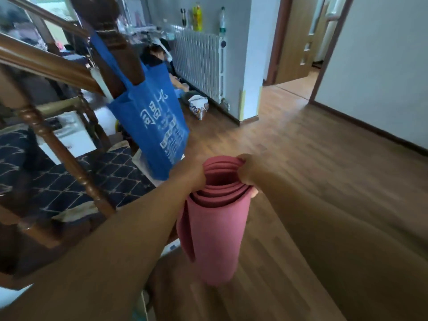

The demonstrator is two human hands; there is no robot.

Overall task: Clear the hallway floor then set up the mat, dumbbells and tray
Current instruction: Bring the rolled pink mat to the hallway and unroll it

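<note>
So the rolled-up pink foam mat (pixel 215 230) is dead centre, held upright with its loose spiral end on top. The left hand (pixel 193 174) is wrapped around the roll's top edge from the 9 o'clock side, and the right hand (pixel 251 172) pinches the rim from 3 o'clock, fingertips tucked over the outer layer, so both are closed on it. Its lower end hangs above the brown wood-plank floor (pixel 301 158), can't tell if it touches. Plenty of open floor from 12 to 4 o'clock, running up to the dark skirting board along the grey wall (pixel 382 66) and toward an open doorway (pixel 298 54) at 1 o'clock. Tighter on the left: a dark wooden stair banister (pixel 58 147) with turned spindles sits at 9 to 10 o'clock, and a blue fabric tote bag with white print (pixel 152 121) hangs off its post, bottom corner just beside the left wrist. A white ribbed radiator (pixel 199 63) lines the wall at 12 o'clock, with another person crouched near it.
</note>
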